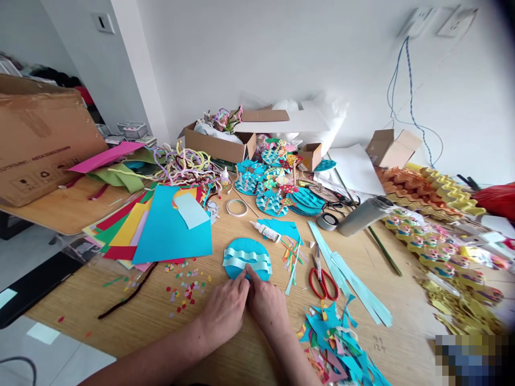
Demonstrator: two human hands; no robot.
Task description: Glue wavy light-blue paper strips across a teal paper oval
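Note:
A round blue paper disc (249, 244) lies on the table in front of me, with two pale-blue wavy paper strips (237, 253) across it. My right hand (269, 301) reaches its lower edge, the index fingertip pressing on the lower strip and the other fingers curled. Close beside it, my left hand (226, 304) is closed at the same edge, its fingertips touching the disc; what lies under the fingers is hidden. A white glue bottle (267, 231) rests on its side just beyond the disc. Red-handled scissors (322, 283) lie to the right.
Coloured paper sheets (177, 236) are stacked at left, near paper dots (189, 289). Pale-blue strips (358, 289) and blue scraps (325, 327) lie at right, by a metal cylinder (364, 215). Finished-looking fish decorations (273, 185), a cardboard box (219, 142) and pipe cleaners (185, 166) fill the back.

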